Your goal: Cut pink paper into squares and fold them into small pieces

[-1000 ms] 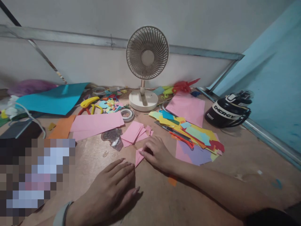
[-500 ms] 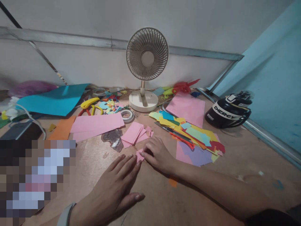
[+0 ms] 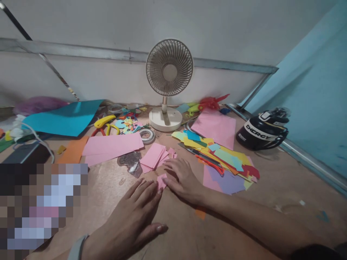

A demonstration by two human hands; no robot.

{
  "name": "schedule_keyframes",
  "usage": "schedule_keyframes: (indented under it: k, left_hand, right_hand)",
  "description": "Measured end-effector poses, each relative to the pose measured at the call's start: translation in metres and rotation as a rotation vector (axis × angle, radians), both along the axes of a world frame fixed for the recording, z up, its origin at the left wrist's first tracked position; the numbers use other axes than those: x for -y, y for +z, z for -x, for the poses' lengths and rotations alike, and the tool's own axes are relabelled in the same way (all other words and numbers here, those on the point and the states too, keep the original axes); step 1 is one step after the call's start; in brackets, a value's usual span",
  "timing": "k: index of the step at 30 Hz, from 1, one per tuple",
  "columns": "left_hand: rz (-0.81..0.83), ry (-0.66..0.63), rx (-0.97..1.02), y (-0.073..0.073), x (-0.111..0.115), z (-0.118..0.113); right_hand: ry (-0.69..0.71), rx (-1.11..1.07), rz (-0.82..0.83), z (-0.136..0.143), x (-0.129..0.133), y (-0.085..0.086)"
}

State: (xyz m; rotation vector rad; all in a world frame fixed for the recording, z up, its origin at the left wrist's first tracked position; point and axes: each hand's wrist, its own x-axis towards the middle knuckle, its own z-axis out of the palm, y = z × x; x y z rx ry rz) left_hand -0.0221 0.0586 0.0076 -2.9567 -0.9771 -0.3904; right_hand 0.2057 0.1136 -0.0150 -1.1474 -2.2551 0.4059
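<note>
A small piece of pink paper (image 3: 162, 180) lies on the table between my hands. My left hand (image 3: 132, 213) rests flat with its fingers stretched out, the fingertips on the paper's left edge and the thumb held apart. From the other side my right hand (image 3: 185, 180) reaches in, its thumb at the paper's right edge. The other fingers of that hand are extended, away from the thumb. Just beyond lies a stack of pink paper pieces (image 3: 154, 156), with smaller scraps beside it. A dark, irregular patch with a white blob (image 3: 130, 163) is left of the stack.
A fan (image 3: 170, 72) stands at the back. To the right are coloured paper sheets (image 3: 227, 157), orange-handled scissors (image 3: 214, 164) and a black jug (image 3: 261, 131). Leftward lie pink strips (image 3: 111, 144), a tape roll (image 3: 146, 136), a yellow-handled tool (image 3: 105, 121) and a blue sheet (image 3: 65, 117).
My right hand's fingers have straightened from a curled pinch over the small pink paper. The left hand and the paper stay nearly in place. The view has tilted slightly upward.
</note>
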Motion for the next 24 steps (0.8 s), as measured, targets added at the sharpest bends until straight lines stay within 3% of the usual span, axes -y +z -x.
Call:
schedule_keyframes:
  k: [6,16,24]
  left_hand:
    - [-0.018,-0.011,0.005,-0.004,0.0,0.002]
    - [-0.02,-0.016,0.007,-0.001,0.001,0.001]
    - [0.074,-0.018,0.096,-0.002,0.0,0.002]
  right_hand:
    - [0.062,0.206,0.009,-0.001,0.0,-0.004]
    - [0.037,0.094,-0.01,-0.004,-0.002,-0.008]
    - [-0.007,0.236,0.054,0.003,-0.006,-0.003]
